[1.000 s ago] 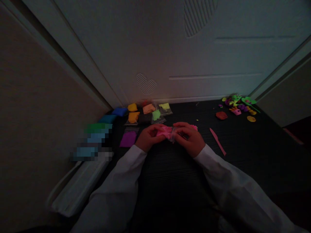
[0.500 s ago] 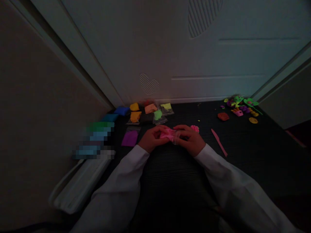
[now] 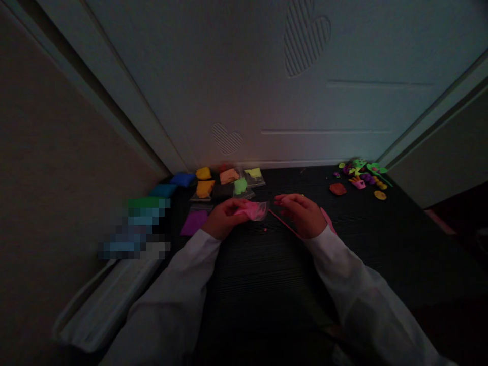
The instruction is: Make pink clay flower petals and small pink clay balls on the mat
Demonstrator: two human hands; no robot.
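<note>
My left hand [image 3: 221, 218] pinches a small clear bag of pink clay [image 3: 252, 209] just above the dark ribbed mat [image 3: 267, 274]. My right hand [image 3: 305, 216] is a short way to the right of the bag, with its fingers curled in a pinch. A thin pink strand [image 3: 284, 226] stretches from the bag's mouth to under this hand. The light is dim, so what the fingertips hold looks like a bit of pink clay. Both arms wear white sleeves.
Several bags of coloured clay [image 3: 224, 180] and a purple bag [image 3: 195, 222] lie at the far left by the white door [image 3: 267, 76]. Small clay figures [image 3: 360, 173] and a red piece [image 3: 337, 188] sit far right. A pink tool [image 3: 328, 221] lies behind my right hand. A white tray [image 3: 110, 305] lies at the left.
My hands were together on the pink bag. The right hand has now pulled away to the right, drawing out a thin pink strand, while the left keeps the bag.
</note>
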